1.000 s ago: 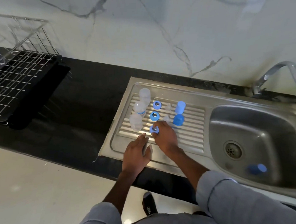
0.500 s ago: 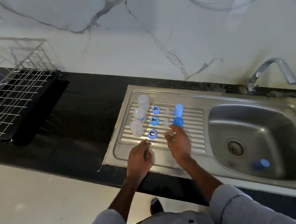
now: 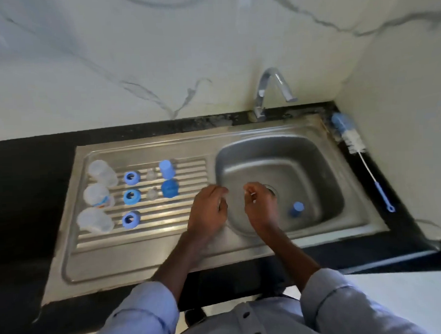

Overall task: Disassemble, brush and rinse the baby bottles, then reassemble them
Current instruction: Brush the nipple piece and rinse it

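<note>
Over the near rim of the sink basin (image 3: 316, 161) both my hands hover, the left hand (image 3: 208, 211) at the edge between draining board and bowl, the right hand (image 3: 261, 205) above the drain. Left grip: fingers curled in, and I can't tell whether anything sits inside. Right grip: fingertips pinched together on something small and pale, too blurred to name.

Off to the left of my left grip the parts lie sorted in columns on the ribbed draining board (image 3: 189, 168), so I'd guess each set is kept together for reassembly: three clear bottles (image 3: 98, 196) on their sides farthest out, then three blue collar rings (image 3: 131, 197), two clear teats (image 3: 152, 193), two blue caps (image 3: 168, 179) nearest me. The third blue cap (image 3: 296, 209) sits in the basin, just right of my right grip, probably waiting for its rinse.

Well beyond to the right, the bottle brush (image 3: 353, 144) lies on the dark surface (image 3: 23, 177). The tap (image 3: 271, 87) stands behind, spout over the bowl, no water seen.
</note>
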`<act>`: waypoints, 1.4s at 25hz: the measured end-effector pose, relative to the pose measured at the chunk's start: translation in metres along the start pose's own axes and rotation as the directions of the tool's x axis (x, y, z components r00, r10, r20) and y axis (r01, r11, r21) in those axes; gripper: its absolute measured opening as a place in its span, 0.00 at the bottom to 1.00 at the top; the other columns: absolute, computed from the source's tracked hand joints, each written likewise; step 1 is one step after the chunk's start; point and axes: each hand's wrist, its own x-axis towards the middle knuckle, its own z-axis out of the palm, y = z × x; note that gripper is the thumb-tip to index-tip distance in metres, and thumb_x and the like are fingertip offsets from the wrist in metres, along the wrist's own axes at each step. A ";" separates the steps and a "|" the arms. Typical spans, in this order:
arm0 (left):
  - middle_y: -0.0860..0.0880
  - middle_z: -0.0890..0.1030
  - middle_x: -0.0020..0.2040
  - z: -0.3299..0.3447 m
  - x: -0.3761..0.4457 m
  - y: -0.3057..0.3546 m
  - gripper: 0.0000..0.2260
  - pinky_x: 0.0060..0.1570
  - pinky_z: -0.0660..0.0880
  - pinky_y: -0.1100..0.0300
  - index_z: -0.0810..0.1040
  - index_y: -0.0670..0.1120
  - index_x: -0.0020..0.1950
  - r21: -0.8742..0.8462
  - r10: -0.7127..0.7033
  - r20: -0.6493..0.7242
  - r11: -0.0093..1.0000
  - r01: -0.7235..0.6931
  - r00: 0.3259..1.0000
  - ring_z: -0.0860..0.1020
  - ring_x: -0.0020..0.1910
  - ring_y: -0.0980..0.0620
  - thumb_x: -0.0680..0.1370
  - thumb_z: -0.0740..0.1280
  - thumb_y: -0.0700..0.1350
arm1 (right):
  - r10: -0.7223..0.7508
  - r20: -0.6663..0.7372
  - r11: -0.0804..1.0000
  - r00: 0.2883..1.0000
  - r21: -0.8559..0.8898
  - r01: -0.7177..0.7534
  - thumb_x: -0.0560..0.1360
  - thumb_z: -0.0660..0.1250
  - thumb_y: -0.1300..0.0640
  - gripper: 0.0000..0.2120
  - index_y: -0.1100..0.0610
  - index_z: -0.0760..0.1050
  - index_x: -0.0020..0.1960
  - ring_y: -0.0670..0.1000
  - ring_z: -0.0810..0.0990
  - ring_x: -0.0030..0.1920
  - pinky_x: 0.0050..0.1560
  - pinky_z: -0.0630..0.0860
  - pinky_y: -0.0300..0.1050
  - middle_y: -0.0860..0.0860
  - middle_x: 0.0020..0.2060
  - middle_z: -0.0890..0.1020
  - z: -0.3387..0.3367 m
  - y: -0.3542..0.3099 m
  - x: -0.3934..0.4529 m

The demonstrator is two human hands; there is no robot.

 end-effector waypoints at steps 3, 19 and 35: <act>0.48 0.82 0.61 0.032 0.034 0.012 0.16 0.66 0.73 0.55 0.82 0.44 0.64 0.078 0.030 0.177 0.996 -0.044 0.984 0.79 0.61 0.46 0.75 0.68 0.39 | 0.148 0.066 0.980 0.987 -0.142 -0.137 0.74 0.65 0.64 0.10 0.50 0.80 0.46 0.51 0.83 0.45 0.45 0.79 0.47 0.46 0.43 0.82 -0.034 0.037 0.028; 0.54 0.84 0.50 0.081 0.041 -0.011 0.13 0.61 0.71 0.53 0.84 0.51 0.51 0.406 0.007 0.271 0.906 -0.121 0.963 0.80 0.52 0.49 0.72 0.64 0.52 | 0.369 0.736 0.790 0.568 -0.570 0.226 0.79 0.65 0.64 0.19 0.60 0.69 0.69 0.63 0.75 0.66 0.62 0.75 0.54 0.61 0.72 0.69 0.004 0.132 0.084; 0.50 0.87 0.49 0.069 0.099 0.036 0.13 0.52 0.79 0.54 0.82 0.52 0.56 0.153 -0.328 0.165 0.940 0.304 0.930 0.84 0.50 0.46 0.77 0.62 0.52 | 0.433 0.413 0.596 0.801 0.536 -0.598 0.76 0.71 0.69 0.18 0.58 0.80 0.64 0.53 0.81 0.50 0.48 0.79 0.49 0.56 0.52 0.84 -0.069 0.029 0.136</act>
